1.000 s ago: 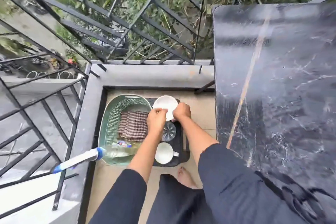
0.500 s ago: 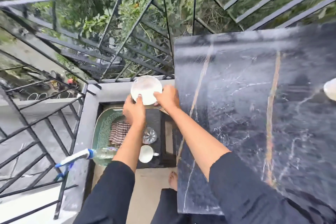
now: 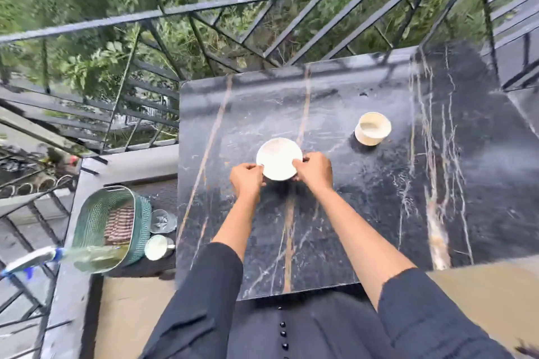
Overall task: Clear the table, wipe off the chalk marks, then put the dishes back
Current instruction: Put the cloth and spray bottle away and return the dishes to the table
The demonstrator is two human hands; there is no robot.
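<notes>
A white plate [image 3: 278,157] is over the middle of the black marble table [image 3: 379,198], low at its surface. My left hand [image 3: 247,179] grips its left rim and my right hand [image 3: 315,170] grips its right rim. A white cup [image 3: 372,128] stands on the table to the right of the plate, apart from it. Down on the floor to the left, a black tray [image 3: 157,268] carries a clear glass [image 3: 162,220] and a white mug [image 3: 157,246].
A green basket [image 3: 90,221] with a striped cloth [image 3: 119,224] sits on the floor left of the table. A spray bottle [image 3: 61,258] lies at its near end. A black metal railing [image 3: 204,9] runs behind the table and along the left side.
Both hands lifted the white plate from the tray on the floor and carried it right, over the middle of the table. My view swung right to the tabletop.
</notes>
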